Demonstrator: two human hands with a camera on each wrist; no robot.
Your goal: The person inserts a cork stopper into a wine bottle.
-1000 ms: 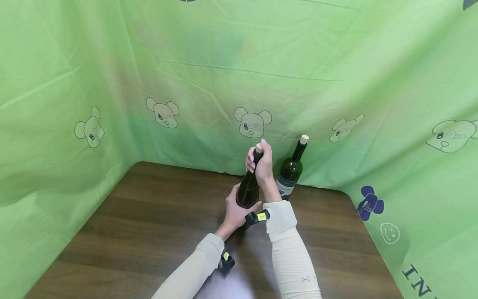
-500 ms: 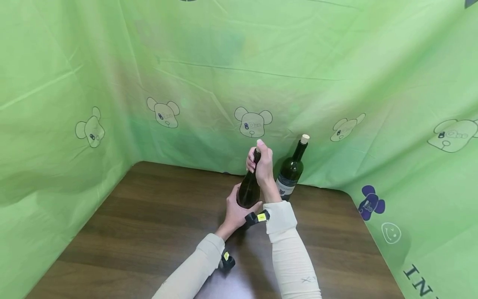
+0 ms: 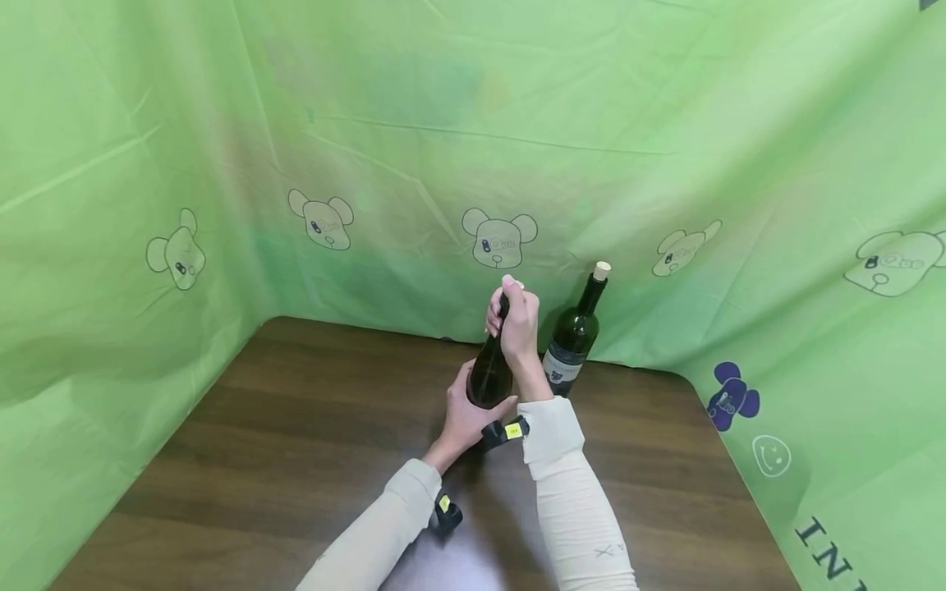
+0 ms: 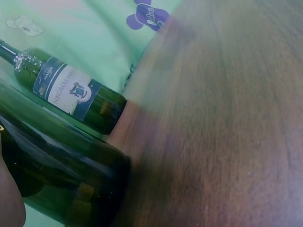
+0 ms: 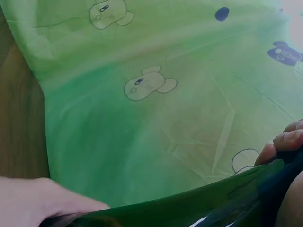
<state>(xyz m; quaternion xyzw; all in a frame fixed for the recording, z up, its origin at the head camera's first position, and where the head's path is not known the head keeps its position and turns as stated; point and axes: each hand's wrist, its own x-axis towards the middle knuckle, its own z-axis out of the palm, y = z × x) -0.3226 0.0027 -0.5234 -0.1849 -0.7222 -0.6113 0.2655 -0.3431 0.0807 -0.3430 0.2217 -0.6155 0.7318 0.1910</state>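
A dark green wine bottle (image 3: 491,376) stands on the wooden table, held in both hands. My left hand (image 3: 467,417) grips its body low down, thumb toward the right. Around the neck curls my right hand (image 3: 520,328), its thumb up at the bottle's mouth. A small pale bit shows beside that thumb; I cannot tell whether it is the cork or a finger. Just to the right is a second green wine bottle (image 3: 572,336), upright with a pale cork (image 3: 602,271) in its mouth. Its label (image 4: 71,90) is readable in the left wrist view.
Behind the bottles hangs a green cloth (image 3: 399,164) printed with bear heads, and it also lines both sides. The brown wooden table (image 3: 296,460) extends to the left and toward the front. Black wrist straps (image 3: 506,432) sit at both cuffs.
My right thumb and fingers have shifted slightly up and left over the bottle's mouth, hiding the cork seen there a second ago. The left hand and second bottle keep their places.
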